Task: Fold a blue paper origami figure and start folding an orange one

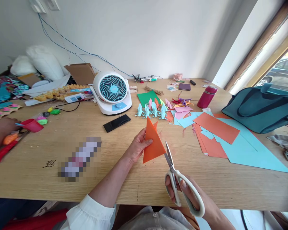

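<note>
My left hand (139, 144) pinches a folded piece of orange paper (152, 143) above the table, thumb in front and fingers behind it. The paper comes to a point at the top, with a smaller flap standing out on its right side. In my right hand (186, 188) is a pair of scissors (174, 172) with white handles. Their blades are spread and point up and left, the tips close to the paper's lower right corner. Whether a blade touches the paper I cannot tell.
Behind the paper stand several light-blue folded paper figures (155, 110). Orange and blue sheets (244, 150), a red bottle (207, 96) and a teal bag (259, 108) lie to the right. Leftward are a fan (112, 91), a black phone (117, 123) and another person's hand (4, 124) by a red cup (33, 125).
</note>
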{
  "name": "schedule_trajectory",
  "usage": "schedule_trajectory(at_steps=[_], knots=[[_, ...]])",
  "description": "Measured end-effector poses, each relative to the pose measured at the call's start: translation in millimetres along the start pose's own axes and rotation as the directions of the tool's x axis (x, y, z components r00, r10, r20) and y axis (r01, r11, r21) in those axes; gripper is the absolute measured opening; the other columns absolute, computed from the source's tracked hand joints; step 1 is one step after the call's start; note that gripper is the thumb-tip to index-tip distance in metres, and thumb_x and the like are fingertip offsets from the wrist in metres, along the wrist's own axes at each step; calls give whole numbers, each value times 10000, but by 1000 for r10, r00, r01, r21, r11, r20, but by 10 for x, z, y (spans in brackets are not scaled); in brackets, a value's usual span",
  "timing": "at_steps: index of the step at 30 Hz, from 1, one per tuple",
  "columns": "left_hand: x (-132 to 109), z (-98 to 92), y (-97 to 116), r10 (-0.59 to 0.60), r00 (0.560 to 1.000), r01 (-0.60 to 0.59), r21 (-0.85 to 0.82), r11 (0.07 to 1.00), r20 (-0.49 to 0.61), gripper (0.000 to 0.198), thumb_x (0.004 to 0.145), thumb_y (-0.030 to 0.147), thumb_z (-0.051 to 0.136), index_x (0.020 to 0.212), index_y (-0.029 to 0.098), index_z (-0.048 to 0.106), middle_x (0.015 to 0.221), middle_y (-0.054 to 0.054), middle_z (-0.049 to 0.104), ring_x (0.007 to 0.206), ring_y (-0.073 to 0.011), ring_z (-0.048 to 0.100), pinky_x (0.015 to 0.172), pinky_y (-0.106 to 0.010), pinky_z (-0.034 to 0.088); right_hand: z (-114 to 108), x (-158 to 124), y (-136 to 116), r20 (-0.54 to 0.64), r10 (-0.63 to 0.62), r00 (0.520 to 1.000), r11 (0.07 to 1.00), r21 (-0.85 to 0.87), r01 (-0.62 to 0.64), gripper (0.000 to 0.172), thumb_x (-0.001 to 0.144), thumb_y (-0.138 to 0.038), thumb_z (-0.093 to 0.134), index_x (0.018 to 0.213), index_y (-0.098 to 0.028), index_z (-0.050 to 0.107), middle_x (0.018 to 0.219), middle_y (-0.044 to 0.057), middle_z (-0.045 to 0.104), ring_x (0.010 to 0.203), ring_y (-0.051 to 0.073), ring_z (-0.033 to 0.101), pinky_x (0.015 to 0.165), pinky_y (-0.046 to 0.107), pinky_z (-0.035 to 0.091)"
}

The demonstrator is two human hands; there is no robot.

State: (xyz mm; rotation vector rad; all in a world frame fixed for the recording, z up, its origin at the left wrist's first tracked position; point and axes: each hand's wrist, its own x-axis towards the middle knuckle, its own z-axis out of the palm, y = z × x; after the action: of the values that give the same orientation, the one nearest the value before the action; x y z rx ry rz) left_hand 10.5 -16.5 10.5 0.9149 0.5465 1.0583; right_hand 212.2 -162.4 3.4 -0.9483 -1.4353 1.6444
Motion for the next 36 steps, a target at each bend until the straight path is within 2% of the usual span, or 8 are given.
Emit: schedule_trajectory(at_steps=[5,11,19,23,27,30,33,36], knots=[[-5,11,28,-14,1000,14,-16,1000,-24,709,664,205,874,1311,248,586,1108,-40,721,932,-171,680,847,-246,503,76,-1,-34,-85,80,993,993,98,-71,516,916,-671,466,957,-171,586,711,21,533,616,140,498,555,270,398],[1,-12,36,-21,1000,21,-30,999,-9,875,648,195,878,1421,275,476,1110,-42,731,924,-188,704,844,-271,511,115,-3,-26,-128,79,989,990,128,-62,496,901,-661,509,893,-171,585,636,-12,481,554,115,453,520,247,384],[6,-36,38,-10,1000,10,-25,1000,3,823,673,180,859,1402,302,498,1133,-31,725,937,-181,705,839,-260,514,134,14,-5,-141,78,987,992,111,-63,509,905,-664,490,797,-172,560,573,-24,457,472,99,406,453,235,316],[8,-52,39,-14,1000,15,-32,999,22,792,668,190,866,1376,298,528,1042,-15,743,873,-165,709,816,-246,512,135,8,-38,-150,103,983,991,95,-89,508,908,-664,489,833,-169,576,591,-23,469,493,106,426,495,250,359],[-1,-58,37,-46,998,47,-7,999,34,885,658,199,873,1437,307,466,1058,-36,745,858,-185,716,807,-261,513,144,9,-60,-134,103,986,991,99,-90,501,912,-658,489,866,-168,587,611,-16,483,515,114,460,520,259,387],[-6,-57,33,-67,996,67,-2,998,54,928,656,202,877,1463,310,432,1037,-39,749,837,-182,716,795,-259,511,162,30,-55,-168,131,977,984,142,-107,493,905,-656,504,887,-171,591,613,-13,489,516,112,460,488,242,369],[-7,-53,31,-73,996,73,-3,997,61,900,658,198,877,1447,299,456,1044,-41,745,865,-180,709,816,-262,511,173,56,-41,-195,126,973,984,153,-96,492,896,-659,518,889,-173,595,618,-9,500,520,109,459,478,235,366],[-10,-46,34,-65,996,65,1,998,59,833,671,194,867,1410,299,498,1042,-34,739,884,-180,702,812,-261,514,164,77,-17,-171,104,980,987,141,-80,507,892,-672,511,842,-172,582,587,-17,481,491,102,444,461,231,357]])
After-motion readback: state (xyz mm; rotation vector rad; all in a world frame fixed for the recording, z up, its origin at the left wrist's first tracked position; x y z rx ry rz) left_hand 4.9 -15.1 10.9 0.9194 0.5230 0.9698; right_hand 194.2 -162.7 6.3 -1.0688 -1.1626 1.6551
